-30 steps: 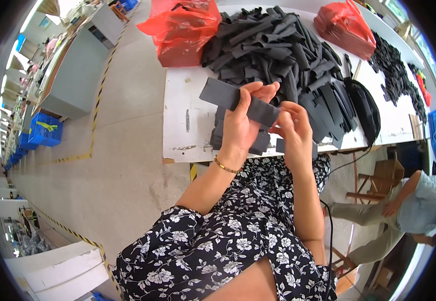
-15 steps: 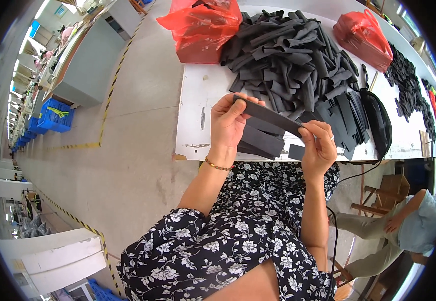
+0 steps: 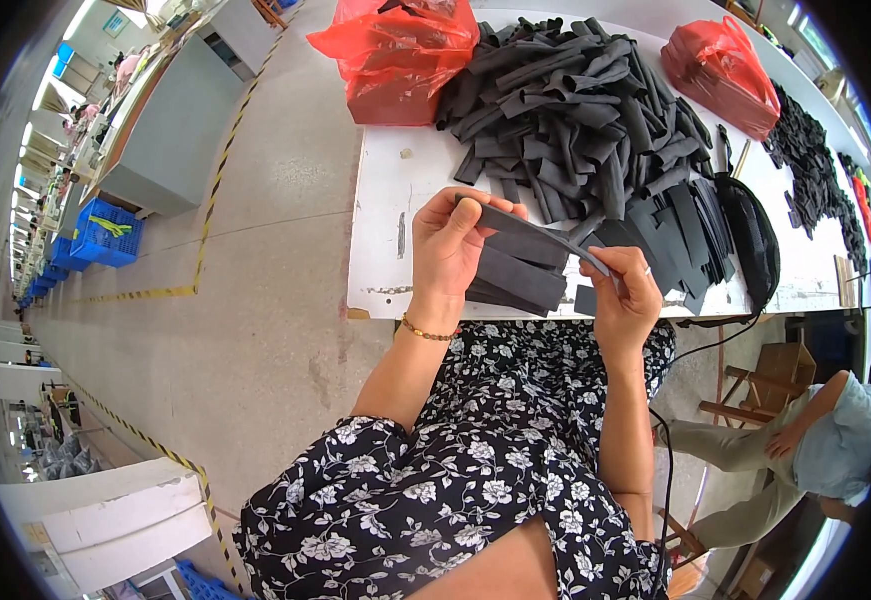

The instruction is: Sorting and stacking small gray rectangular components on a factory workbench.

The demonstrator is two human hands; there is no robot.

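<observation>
A dark grey strip of flat, bendable material [image 3: 532, 229] is stretched between my two hands, above the front edge of the white table [image 3: 380, 215]. My left hand [image 3: 449, 243] pinches its upper left end between thumb and fingers. The lower right end is pinched by my right hand [image 3: 626, 297], and the strip is tilted so its long edge shows there. Beneath it on the table lies a small stack of flat dark strips [image 3: 515, 273]. Behind my hands rises a big heap of curled dark strips [image 3: 575, 110]. More flat dark pieces [image 3: 677, 235] are fanned out beyond my right hand.
Red plastic bags stand at the back left [image 3: 395, 70] and back right [image 3: 720, 80]. A black mesh pouch [image 3: 752, 240] lies near the right front edge. Another person [image 3: 815, 440] sits at the right. Blue crates [image 3: 107, 232] line the floor at left.
The strip has turned a little, so its right end now shows more edge-on. My right hand has shifted slightly left and its fingers have adjusted on that end.
</observation>
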